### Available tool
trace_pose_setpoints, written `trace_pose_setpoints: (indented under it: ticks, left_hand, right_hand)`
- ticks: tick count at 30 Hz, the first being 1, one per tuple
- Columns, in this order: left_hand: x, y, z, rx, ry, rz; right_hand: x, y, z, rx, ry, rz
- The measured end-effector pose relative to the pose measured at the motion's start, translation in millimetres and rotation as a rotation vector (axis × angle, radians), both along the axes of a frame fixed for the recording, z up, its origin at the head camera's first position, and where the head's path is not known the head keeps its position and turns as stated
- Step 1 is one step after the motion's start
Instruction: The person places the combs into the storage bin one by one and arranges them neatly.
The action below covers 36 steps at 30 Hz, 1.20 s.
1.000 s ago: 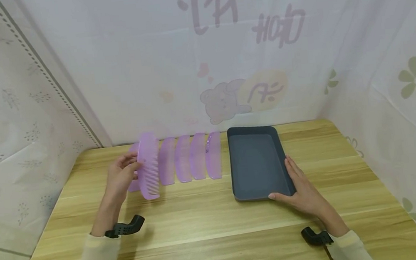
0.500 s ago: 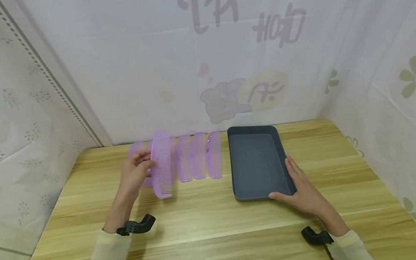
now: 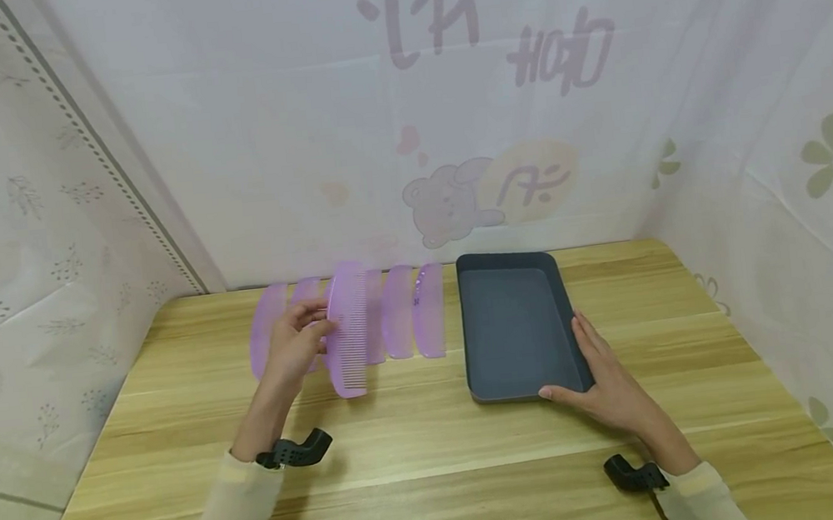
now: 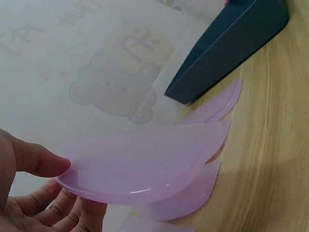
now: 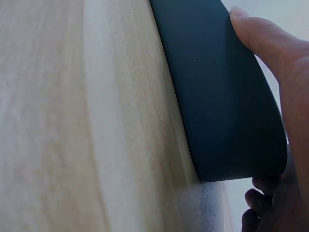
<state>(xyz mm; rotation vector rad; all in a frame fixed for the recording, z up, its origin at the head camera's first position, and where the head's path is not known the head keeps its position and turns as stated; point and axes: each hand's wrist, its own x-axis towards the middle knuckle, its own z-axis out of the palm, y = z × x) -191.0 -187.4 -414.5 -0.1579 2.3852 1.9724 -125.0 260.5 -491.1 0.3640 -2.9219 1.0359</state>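
Note:
My left hand [image 3: 295, 347] pinches a purple comb [image 3: 348, 333] between thumb and fingers at its curved back, teeth facing right. In the left wrist view that comb [image 4: 140, 164] is tilted above the others, with the thumb on its upper face. Several like combs lie in a row behind it, among them one [image 3: 265, 333] at the left end and one with dark marks [image 3: 429, 313] at the right end. My right hand [image 3: 609, 379] rests at the near right corner of a dark grey tray [image 3: 579, 361], thumb at the near rim and extended fingers along the right side.
The tray stands right of the comb row on a wood-grain table [image 3: 437, 476]. A printed white curtain [image 3: 262, 141] hangs behind the table's far edge, with further curtains on both sides. Each wrist wears a black camera mount, such as the left mount [image 3: 295, 449].
My left hand has moved right along the row with the comb, uncovering the combs at the left end. The right hand and the tray have stayed in place.

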Motion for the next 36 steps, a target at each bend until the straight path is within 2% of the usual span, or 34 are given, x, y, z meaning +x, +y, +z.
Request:
trace_pose_setpoints:
  ticks: [6,7,29,36]
  left_hand:
    - [0.7,9,-1.9,0.028,-0.003,-0.021]
    - [-1.1,9,-6.2,0.033,0.003,-0.023]
    - [-0.3,48,-11.9,0.112,-0.033,-0.051]
    - [-1.1,62,-13.6,0.134,-0.035,-0.083]
  right_hand:
    - [-0.1,1,1.0,0.005,0.0,0.001]
    - [-0.1,1,1.1,0.006,0.0,0.0]
    - [0.3,1,-1.9,0.017,-0.008,-0.008]
    - [0.7,1,-1.1,0.008,-0.009,-0.007]
